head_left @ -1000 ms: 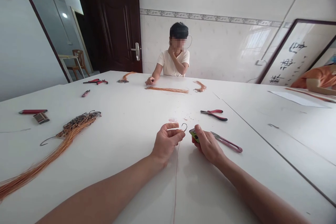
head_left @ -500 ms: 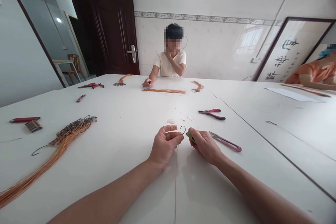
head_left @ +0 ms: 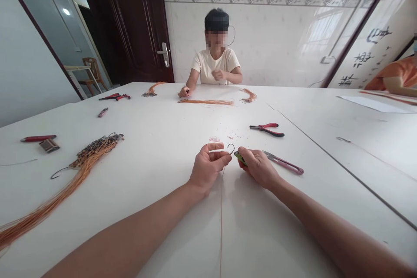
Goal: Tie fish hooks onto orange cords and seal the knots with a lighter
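Note:
My left hand [head_left: 210, 169] pinches a dark fish hook [head_left: 231, 147] between thumb and forefinger, its bend curving up above the fingertips. A thin orange line [head_left: 222, 221] runs from the hook down toward the table's near edge. Just to the right, my right hand [head_left: 259, 167] is closed around a small green lighter [head_left: 241, 157], its dark top pointing at the hook. A short gap stays between the lighter and the hook; no flame shows. Behind my right hand lie thread snips [head_left: 288, 165] with a mauve handle.
Red-handled pliers [head_left: 267, 129] lie beyond my right hand. To the left is a bundle of hooks on orange lines [head_left: 97, 150], near a box [head_left: 49, 145] and a red tool [head_left: 38, 138]. A single hook [head_left: 343, 140] lies right. A co-worker [head_left: 216, 63] sits opposite.
The view has tilted down a little. My hands keep nearly the same pose, hook and lighter close together. The person opposite has lowered one hand from the face to the chest.

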A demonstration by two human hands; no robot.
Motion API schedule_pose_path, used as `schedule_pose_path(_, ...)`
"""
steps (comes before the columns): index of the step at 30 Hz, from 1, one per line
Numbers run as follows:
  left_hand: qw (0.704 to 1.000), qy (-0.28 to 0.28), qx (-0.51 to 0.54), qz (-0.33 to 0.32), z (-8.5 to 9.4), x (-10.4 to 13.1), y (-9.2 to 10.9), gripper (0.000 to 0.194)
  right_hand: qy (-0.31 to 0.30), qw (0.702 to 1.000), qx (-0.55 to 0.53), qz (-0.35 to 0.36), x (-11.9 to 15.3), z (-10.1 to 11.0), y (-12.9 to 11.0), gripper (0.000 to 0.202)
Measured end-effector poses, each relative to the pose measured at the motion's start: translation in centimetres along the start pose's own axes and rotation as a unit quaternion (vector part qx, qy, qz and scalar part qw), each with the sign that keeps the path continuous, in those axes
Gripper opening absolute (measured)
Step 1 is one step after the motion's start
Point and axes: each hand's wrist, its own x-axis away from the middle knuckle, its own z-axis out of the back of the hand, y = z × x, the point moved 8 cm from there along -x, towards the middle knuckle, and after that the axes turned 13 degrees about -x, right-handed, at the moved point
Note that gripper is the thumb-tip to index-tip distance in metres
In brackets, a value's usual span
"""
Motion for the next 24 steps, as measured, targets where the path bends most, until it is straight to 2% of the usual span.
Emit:
schedule_pose_path(8,1.000,-0.012,-0.002,-0.001,-0.2,0.0,0.1,0.036,0.010,1.000,-0.004,-0.012,0.0,0.2,0.5,0.041)
schedule_pose_path(12,1.000,-0.009,-0.010,-0.002,-0.1,-0.1,0.1,0.035,0.052,0.999,0.007,0.003,0.2,0.9,0.5,0.049)
schedule_pose_path(15,1.000,-0.007,-0.011,-0.001,0.0,-0.1,0.0,0.034,0.084,0.989,0.114,0.046,0.1,1.8,0.1,0.046)
schedule_pose_path(19,1.000,-0.006,0.003,0.001,0.1,0.0,0.0,0.034,0.086,0.947,0.290,0.109,-0.4,1.9,-0.1,0.032)
schedule_pose_path(21,1.000,-0.009,0.006,0.000,0.1,0.0,0.1,0.033,0.079,0.931,0.333,0.130,-0.7,1.6,0.0,0.027)
schedule_pose_path(24,1.000,-0.009,0.003,0.002,0.2,0.1,0.0,0.033,0.078,0.921,0.354,0.143,-0.9,1.2,0.3,0.026)
